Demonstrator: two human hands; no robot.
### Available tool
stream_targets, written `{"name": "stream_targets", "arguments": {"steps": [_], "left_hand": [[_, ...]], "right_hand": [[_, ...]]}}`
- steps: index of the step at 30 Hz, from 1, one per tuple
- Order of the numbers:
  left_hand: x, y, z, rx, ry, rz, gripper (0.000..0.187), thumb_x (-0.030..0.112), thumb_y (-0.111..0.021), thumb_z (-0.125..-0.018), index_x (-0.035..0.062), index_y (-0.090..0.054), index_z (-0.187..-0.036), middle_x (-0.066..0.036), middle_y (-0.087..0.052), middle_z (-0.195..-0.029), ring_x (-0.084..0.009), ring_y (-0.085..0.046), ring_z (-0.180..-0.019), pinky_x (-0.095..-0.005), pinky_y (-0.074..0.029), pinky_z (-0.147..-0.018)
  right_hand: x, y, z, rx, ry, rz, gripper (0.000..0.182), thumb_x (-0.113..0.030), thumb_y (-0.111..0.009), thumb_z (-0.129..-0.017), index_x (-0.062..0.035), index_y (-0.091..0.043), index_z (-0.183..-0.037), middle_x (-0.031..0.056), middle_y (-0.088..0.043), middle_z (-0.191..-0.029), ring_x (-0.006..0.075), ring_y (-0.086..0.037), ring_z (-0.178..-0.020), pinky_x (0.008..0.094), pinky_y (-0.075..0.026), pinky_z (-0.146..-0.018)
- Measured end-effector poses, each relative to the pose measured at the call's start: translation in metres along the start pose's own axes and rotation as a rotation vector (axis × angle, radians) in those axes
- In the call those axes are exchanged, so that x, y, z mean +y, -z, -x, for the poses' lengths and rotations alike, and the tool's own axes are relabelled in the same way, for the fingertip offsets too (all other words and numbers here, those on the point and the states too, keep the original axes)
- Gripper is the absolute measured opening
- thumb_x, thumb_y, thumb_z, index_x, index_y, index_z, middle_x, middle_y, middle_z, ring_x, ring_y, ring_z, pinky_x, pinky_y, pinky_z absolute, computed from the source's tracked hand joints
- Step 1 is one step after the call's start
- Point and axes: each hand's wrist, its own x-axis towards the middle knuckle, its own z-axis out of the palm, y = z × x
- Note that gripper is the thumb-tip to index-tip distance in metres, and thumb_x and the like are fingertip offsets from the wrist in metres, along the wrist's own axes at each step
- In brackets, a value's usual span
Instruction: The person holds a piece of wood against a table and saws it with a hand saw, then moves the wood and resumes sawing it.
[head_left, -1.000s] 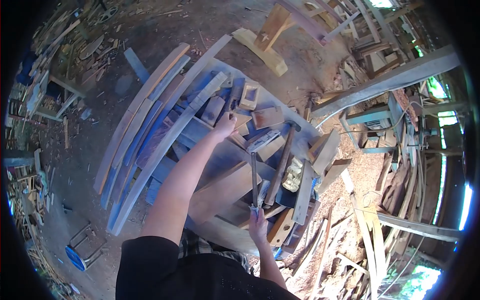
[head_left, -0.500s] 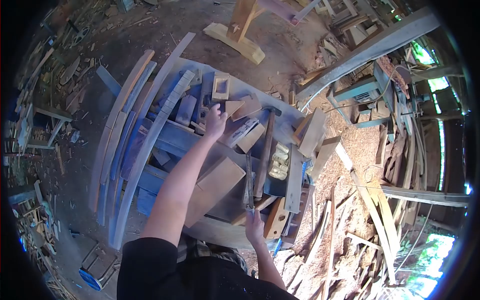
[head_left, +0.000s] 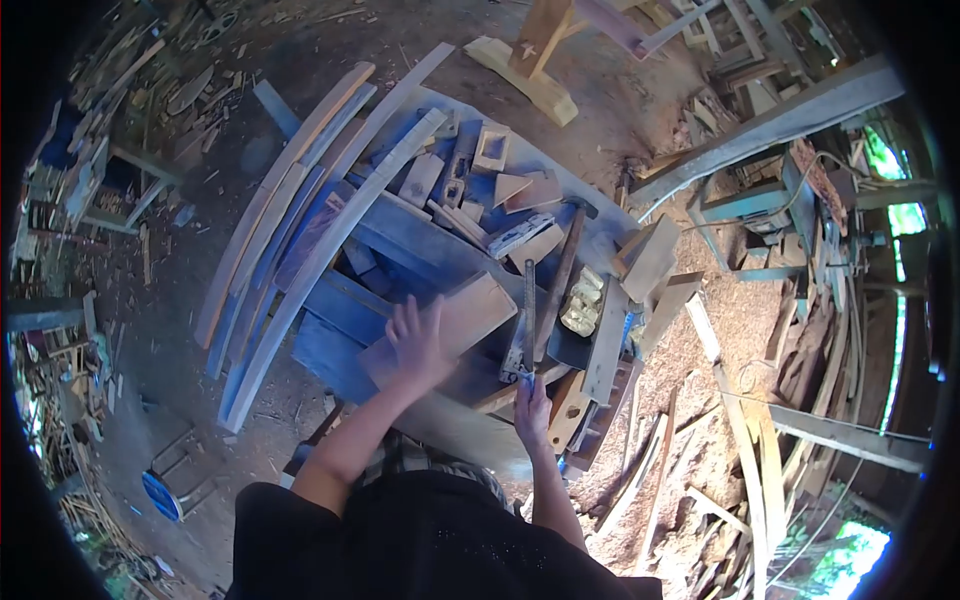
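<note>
Wooden block (head_left: 482,312) beneath left hand (head_left: 420,340); slim bar (head_left: 530,310) in right hand (head_left: 533,408).

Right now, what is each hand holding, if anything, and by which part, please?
The right hand holds a slim bar by its near end; the left hand, spread open, holds nothing.

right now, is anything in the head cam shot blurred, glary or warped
In the head view, the left hand looks motion-blurred by the wooden block; in the head view, daylight glare blows out the lower right, sawdust is sunlit, the workbench dimmer, and fisheye distortion meets black edges.
</note>
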Motion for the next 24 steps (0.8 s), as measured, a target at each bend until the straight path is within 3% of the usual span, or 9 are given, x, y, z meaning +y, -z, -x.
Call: {"name": "stream_targets", "arguments": {"steps": [4,8,10,14,17,19,20,22,24], "left_hand": [[-0.016,-0.015,-0.007,0.078,-0.084,0.056,0.121,0.031,-0.087,-0.051,0.0185,-0.020,-0.151,-0.021,-0.036,-0.134,-0.0398,-0.033,-0.126,-0.0552,-0.019,-0.105],[-0.019,-0.007,-0.017,0.110,-0.025,0.093,0.121,0.029,-0.086,-0.050,0.0178,-0.020,-0.151,-0.021,-0.036,-0.135,-0.0397,-0.032,-0.127,-0.0538,-0.019,-0.106],[-0.021,0.007,-0.019,0.099,-0.018,0.108,0.106,0.026,-0.081,-0.057,0.0141,-0.028,-0.147,-0.020,-0.038,-0.134,-0.0386,-0.034,-0.124,-0.0528,-0.023,-0.103],[-0.040,0.008,-0.022,0.113,-0.088,0.120,0.104,0.034,-0.081,-0.061,0.0142,-0.027,-0.148,-0.018,-0.039,-0.135,-0.0372,-0.037,-0.123,-0.0520,-0.024,-0.103],[-0.056,-0.015,-0.030,0.281,-0.086,0.228,0.083,0.039,-0.074,-0.072,0.0127,-0.038,-0.142,-0.014,-0.051,-0.127,-0.0330,-0.047,-0.116,-0.0486,-0.029,-0.101],[-0.062,-0.022,-0.035,0.413,0.177,0.412,0.046,0.037,-0.060,-0.087,0.0107,-0.056,-0.124,-0.010,-0.062,-0.110,-0.0294,-0.055,-0.106,-0.0455,-0.034,-0.095],[-0.064,-0.027,-0.036,0.425,0.180,0.404,0.046,0.037,-0.060,-0.087,0.0107,-0.056,-0.124,-0.010,-0.062,-0.110,-0.0294,-0.055,-0.106,-0.0455,-0.034,-0.095],[-0.051,-0.025,-0.034,0.576,0.246,0.163,0.028,0.030,-0.047,-0.097,0.0098,-0.067,-0.098,-0.007,-0.067,-0.091,-0.0250,-0.059,-0.093,-0.0418,-0.037,-0.088],[-0.045,-0.023,-0.039,0.549,0.331,0.122,0.030,0.030,-0.046,-0.097,0.0103,-0.067,-0.092,-0.007,-0.066,-0.089,-0.0251,-0.058,-0.090,-0.0416,-0.037,-0.086]], "right_hand": [[-0.007,0.003,-0.004,-0.025,0.039,-0.015,0.014,-0.015,-0.050,-0.098,-0.0016,-0.049,-0.094,0.0208,-0.057,-0.065,0.0384,-0.060,-0.057,0.0430,-0.043,-0.050],[-0.006,0.005,-0.001,-0.095,0.053,0.037,0.015,-0.017,-0.049,-0.099,-0.0021,-0.049,-0.095,0.0214,-0.059,-0.068,0.0388,-0.061,-0.061,0.0429,-0.044,-0.052],[-0.009,0.003,0.002,-0.129,0.071,0.043,0.015,-0.017,-0.049,-0.099,-0.0023,-0.049,-0.096,0.0218,-0.059,-0.070,0.0395,-0.062,-0.062,0.0432,-0.044,-0.052],[-0.017,-0.009,0.006,-0.182,0.169,0.059,0.014,-0.016,-0.047,-0.100,-0.0027,-0.048,-0.101,0.0247,-0.060,-0.074,0.0440,-0.062,-0.067,0.0460,-0.045,-0.054],[-0.026,-0.021,0.005,-0.286,0.281,0.138,0.013,-0.016,-0.046,-0.099,-0.0036,-0.045,-0.098,0.0271,-0.059,-0.073,0.0459,-0.062,-0.068,0.0503,-0.045,-0.054],[-0.040,-0.029,0.005,-0.285,0.339,0.215,0.014,-0.017,-0.046,-0.099,-0.0039,-0.044,-0.097,0.0266,-0.060,-0.072,0.0457,-0.062,-0.067,0.0512,-0.046,-0.053],[-0.048,-0.034,0.002,-0.278,0.395,0.296,0.015,-0.019,-0.046,-0.099,-0.0043,-0.042,-0.096,0.0261,-0.060,-0.071,0.0456,-0.062,-0.066,0.0522,-0.047,-0.053],[-0.057,-0.044,-0.003,-0.297,0.384,0.424,0.018,-0.023,-0.045,-0.100,-0.0051,-0.041,-0.097,0.0235,-0.062,-0.071,0.0437,-0.062,-0.063,0.0526,-0.050,-0.052],[-0.064,-0.050,-0.007,-0.279,0.392,0.551,0.019,-0.024,-0.044,-0.100,-0.0056,-0.041,-0.097,0.0208,-0.062,-0.068,0.0405,-0.064,-0.062,0.0514,-0.050,-0.052]]}}
